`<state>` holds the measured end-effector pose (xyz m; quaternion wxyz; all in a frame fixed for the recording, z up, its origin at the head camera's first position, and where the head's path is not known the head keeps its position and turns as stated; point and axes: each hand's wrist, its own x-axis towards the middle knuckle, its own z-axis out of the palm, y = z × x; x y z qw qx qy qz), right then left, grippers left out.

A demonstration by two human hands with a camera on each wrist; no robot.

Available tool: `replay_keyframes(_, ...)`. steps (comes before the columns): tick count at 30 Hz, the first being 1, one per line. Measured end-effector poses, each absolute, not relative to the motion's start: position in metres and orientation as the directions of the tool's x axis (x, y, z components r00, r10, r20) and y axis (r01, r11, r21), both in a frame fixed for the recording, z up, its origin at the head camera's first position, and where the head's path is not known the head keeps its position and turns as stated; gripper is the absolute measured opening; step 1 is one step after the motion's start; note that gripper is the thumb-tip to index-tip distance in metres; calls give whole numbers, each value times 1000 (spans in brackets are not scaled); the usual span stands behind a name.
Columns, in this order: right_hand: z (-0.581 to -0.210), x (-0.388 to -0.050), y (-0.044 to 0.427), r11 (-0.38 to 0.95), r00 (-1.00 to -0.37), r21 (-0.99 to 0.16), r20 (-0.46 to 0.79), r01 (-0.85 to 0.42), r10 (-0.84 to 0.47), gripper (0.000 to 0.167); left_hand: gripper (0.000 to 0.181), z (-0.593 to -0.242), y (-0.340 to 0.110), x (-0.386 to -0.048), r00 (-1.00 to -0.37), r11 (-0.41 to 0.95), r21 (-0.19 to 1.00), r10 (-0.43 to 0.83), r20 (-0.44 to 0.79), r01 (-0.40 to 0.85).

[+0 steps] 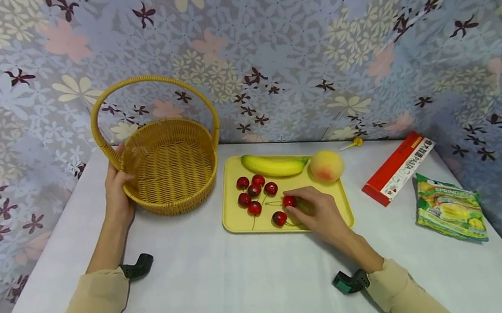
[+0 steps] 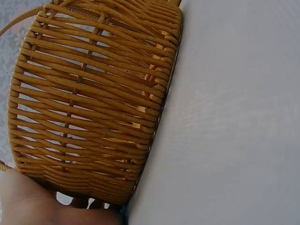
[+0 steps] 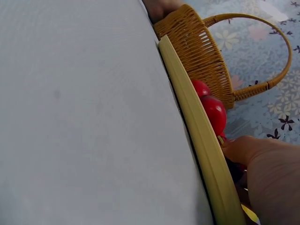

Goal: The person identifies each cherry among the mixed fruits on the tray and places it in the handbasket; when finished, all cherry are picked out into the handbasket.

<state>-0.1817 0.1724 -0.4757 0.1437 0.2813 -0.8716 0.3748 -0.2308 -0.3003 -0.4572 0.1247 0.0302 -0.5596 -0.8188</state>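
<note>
1. Goes full golden-brown on the wicker basket (image 1: 172,166).
2. Looks pale yellow on the tray (image 1: 240,220), brighter on the green-tipped banana (image 1: 275,165).
3. Shows glossy deep red on the cherries (image 1: 254,208), yellow blushing red on the peach (image 1: 327,166).
4. Mixes red and white on the box (image 1: 398,168), green and yellow on the packet (image 1: 450,208).
5. Gets busy on the backdrop (image 1: 296,67): bluish, with cream, pink and maroon flowers.

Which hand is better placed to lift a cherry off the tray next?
Probably the right hand: it pinches a cherry over the tray, while the left hand holds the basket, away from the cherries.
</note>
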Motion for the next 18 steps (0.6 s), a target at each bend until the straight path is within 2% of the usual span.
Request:
replay_keyframes(8,-461,-178,168,545,-821,-617,469,-568,-325,38,80,-457,-302,-230,-965,-332,927,-242,98,177)
replay_keyframes(18,-420,-194,118,471,-764,-601,524,-645,-377,36,80,-459,-304,-231,-965,-326,931,-247,84,164)
